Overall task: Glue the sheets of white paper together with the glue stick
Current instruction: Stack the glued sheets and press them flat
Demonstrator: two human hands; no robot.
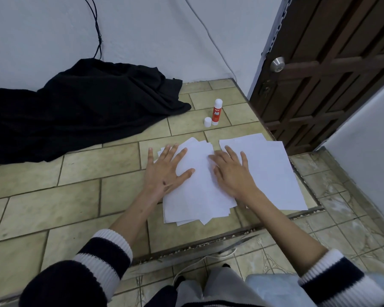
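White sheets [200,191] under both hands.

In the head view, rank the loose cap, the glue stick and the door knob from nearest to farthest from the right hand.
From the right hand, resting on the paper:
1. Loose cap, standing on the tiles beyond the sheets, just left of the stick.
2. Glue stick, upright beside the cap, slightly farther back.
3. Door knob, up on the brown door, far right.

I see a tiled floor [80,173] of beige rectangles meeting a pale wall [142,29] — a dark wooden door [330,74] stands right, black cloth [75,111] heaped left, cables [97,25] hanging down.
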